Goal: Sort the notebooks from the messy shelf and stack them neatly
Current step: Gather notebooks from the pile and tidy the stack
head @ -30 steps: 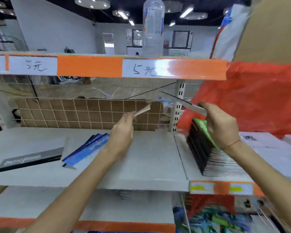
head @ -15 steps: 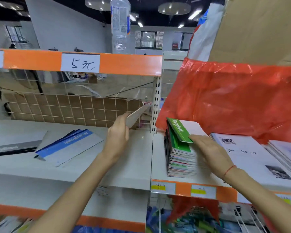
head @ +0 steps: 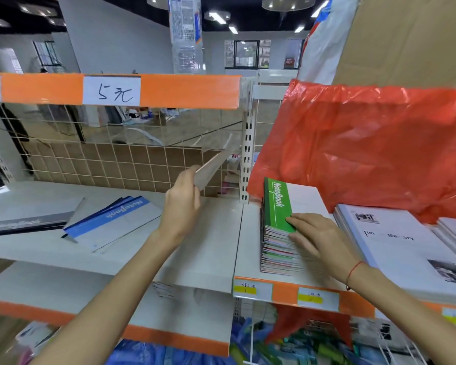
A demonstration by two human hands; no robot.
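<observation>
A tall stack of notebooks (head: 277, 254) stands on the right shelf, with a green-banded notebook (head: 278, 204) lying flat on top. My right hand (head: 316, 235) rests flat on the near edge of that stack, fingers spread. My left hand (head: 183, 204) holds a thin notebook (head: 211, 168) edge-on above the left shelf. A few blue-banded notebooks (head: 116, 219) lie fanned on the left shelf, and a black-banded notebook (head: 29, 221) lies further left.
A red plastic bag (head: 366, 148) hangs behind the stack. Larger white booklets (head: 406, 246) lie right of my hand. A perforated shelf post (head: 246, 159) divides the two shelves. A wire grid (head: 103, 162) backs the left shelf, under an upper shelf rail (head: 182, 90).
My right hand laid the green-banded notebook onto the stack and now lies flat on its near edge. The view shifted right. My left hand still holds its notebook.
</observation>
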